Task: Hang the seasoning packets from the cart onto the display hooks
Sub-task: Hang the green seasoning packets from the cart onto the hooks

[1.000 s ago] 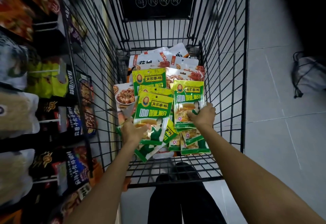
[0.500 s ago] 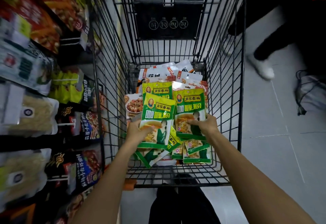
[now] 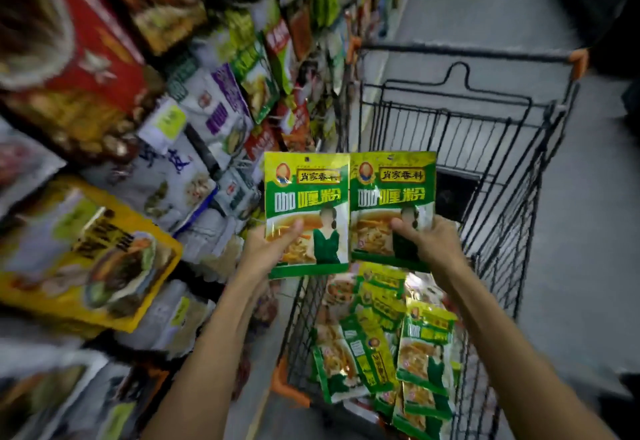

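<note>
Two 肖家香料 咖喱粉 packets (image 3: 306, 197)

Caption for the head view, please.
Left hand and right hand each hold a green seasoning packet by the wire cart, beside stocked shelves.

Dim aisle lighting, heavy motion blur leftward, wide-angle edge distortion.

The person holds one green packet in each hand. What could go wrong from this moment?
1. The left hand and right hand grip the left packet and right packet low down; the tops may bend against a hook.
2. Both hands are full, so neither can steady the crowded display; hanging goods might be knocked off.
</note>
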`<state>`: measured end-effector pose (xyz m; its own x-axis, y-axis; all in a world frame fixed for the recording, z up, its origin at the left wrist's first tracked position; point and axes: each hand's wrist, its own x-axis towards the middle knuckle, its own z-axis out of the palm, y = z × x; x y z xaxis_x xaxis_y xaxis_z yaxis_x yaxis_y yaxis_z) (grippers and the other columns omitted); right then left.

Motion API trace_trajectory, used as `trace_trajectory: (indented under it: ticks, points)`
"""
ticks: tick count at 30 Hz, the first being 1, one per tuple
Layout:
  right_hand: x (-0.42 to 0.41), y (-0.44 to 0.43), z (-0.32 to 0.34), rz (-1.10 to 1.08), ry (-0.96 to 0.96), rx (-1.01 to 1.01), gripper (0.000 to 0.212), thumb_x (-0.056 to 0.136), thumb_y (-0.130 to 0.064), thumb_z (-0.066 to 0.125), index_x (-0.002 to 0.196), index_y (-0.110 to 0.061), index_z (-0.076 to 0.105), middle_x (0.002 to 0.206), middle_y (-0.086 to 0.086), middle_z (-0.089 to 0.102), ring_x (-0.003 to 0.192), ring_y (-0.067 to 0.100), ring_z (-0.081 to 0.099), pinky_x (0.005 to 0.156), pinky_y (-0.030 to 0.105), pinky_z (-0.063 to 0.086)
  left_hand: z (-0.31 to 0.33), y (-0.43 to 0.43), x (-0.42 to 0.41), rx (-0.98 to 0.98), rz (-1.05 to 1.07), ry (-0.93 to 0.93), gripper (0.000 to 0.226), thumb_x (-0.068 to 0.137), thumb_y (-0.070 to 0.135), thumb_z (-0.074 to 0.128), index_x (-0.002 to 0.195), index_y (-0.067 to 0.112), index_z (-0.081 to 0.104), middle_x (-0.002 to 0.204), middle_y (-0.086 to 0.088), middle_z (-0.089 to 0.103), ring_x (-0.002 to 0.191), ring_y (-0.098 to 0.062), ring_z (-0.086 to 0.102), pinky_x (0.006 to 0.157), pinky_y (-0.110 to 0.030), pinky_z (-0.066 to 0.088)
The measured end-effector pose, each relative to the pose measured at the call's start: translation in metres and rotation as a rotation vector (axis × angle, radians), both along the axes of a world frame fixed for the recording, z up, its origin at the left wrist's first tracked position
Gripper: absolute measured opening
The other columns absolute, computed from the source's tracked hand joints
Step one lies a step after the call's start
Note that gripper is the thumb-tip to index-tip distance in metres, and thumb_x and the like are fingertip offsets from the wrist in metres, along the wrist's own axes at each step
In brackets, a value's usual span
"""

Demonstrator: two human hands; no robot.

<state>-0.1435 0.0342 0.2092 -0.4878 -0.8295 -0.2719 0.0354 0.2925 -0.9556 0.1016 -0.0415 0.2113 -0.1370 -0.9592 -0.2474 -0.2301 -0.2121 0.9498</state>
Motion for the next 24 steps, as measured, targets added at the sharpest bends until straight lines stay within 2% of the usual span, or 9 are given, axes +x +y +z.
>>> trace_trajectory:
  ticks: [2,5,8,10,13,16,19,22,24]
  points:
    - [0.015,-0.020,0.043,0.097,0.001,-0.091,0.007,0.081,-0.017,0.075,0.080,-0.018,0.068,0.081,0.000,0.072,0.077,0.017,0.069,0.069,0.032,0.056,0.046,0.004,0.024,-0.123,0.089,0.039,0.044,0.062,0.054,0.073,0.094,0.023,0.071,0.082,0.013,0.073,0.078,-0.006,0.066,0.068,-0.020,0.050]
    - [0.046,-0.042,0.107,0.262,0.012,-0.207,0.010,0.081,-0.019,0.075,0.077,-0.018,0.066,0.073,-0.006,0.072,0.069,0.006,0.069,0.057,0.021,0.053,0.115,0.018,0.065,-0.257,0.244,0.061,0.064,0.053,0.064,0.070,0.101,0.021,0.068,0.079,0.009,0.068,0.068,-0.008,0.059,0.052,-0.014,0.044]
    - [0.087,-0.055,0.170,0.444,0.018,-0.310,0.014,0.080,-0.022,0.075,0.072,-0.016,0.065,0.064,-0.008,0.070,0.056,0.000,0.066,0.045,0.013,0.047,0.175,0.040,0.111,-0.423,0.410,0.097,0.044,0.053,0.057,0.074,0.083,0.026,0.074,0.074,0.013,0.071,0.067,-0.005,0.063,0.056,-0.015,0.048]
    - [0.118,-0.059,0.207,0.549,0.011,-0.390,0.016,0.080,-0.020,0.075,0.077,-0.006,0.067,0.070,0.004,0.073,0.062,0.012,0.070,0.051,0.020,0.054,0.214,0.063,0.140,-0.522,0.505,0.077,0.028,0.059,0.052,0.075,0.079,0.031,0.075,0.079,0.011,0.074,0.077,-0.012,0.067,0.071,-0.028,0.053]
    - [0.165,-0.053,0.263,0.678,-0.014,-0.490,0.043,0.081,-0.018,0.074,0.085,0.020,0.057,0.083,0.033,0.065,0.077,0.045,0.065,0.074,0.050,0.056,0.267,0.103,0.180,-0.658,0.622,0.046,0.032,0.059,0.059,0.078,0.079,0.035,0.075,0.085,0.002,0.072,0.083,-0.022,0.066,0.078,-0.046,0.052]
    - [0.210,-0.047,0.306,0.814,-0.066,-0.586,0.051,0.081,-0.020,0.073,0.045,-0.017,0.038,0.040,-0.008,0.036,0.038,0.010,0.036,0.051,0.031,0.027,0.312,0.145,0.214,-0.792,0.732,0.015,0.028,0.063,0.055,0.075,0.085,0.038,0.074,0.087,0.003,0.074,0.083,-0.021,0.068,0.077,-0.052,0.053]
    - [0.260,-0.034,0.341,0.915,-0.103,-0.656,0.060,0.077,-0.024,0.076,0.041,-0.026,0.028,0.040,-0.011,0.025,0.034,0.004,0.028,0.051,0.027,0.024,0.347,0.188,0.246,-0.882,0.847,-0.002,0.034,0.063,0.051,0.075,0.092,0.031,0.073,0.096,0.004,0.075,0.093,-0.020,0.069,0.085,-0.047,0.054]
    - [0.311,-0.024,0.366,1.069,-0.131,-0.743,0.046,0.071,-0.033,0.077,0.068,0.006,0.053,0.061,0.012,0.055,0.057,0.023,0.058,0.057,0.032,0.042,0.374,0.232,0.278,-0.955,0.939,-0.053,0.024,0.068,0.043,0.074,0.088,0.030,0.074,0.092,0.004,0.075,0.089,-0.018,0.070,0.081,-0.044,0.057]
    - [0.344,-0.011,0.381,1.137,-0.127,-0.778,0.075,0.070,-0.039,0.078,0.107,0.020,0.050,0.106,0.038,0.057,0.094,0.051,0.056,0.084,0.056,0.051,0.387,0.259,0.297,-1.002,0.997,-0.102,0.024,0.069,0.039,0.073,0.090,0.026,0.072,0.091,0.009,0.075,0.088,-0.011,0.071,0.075,-0.029,0.058]
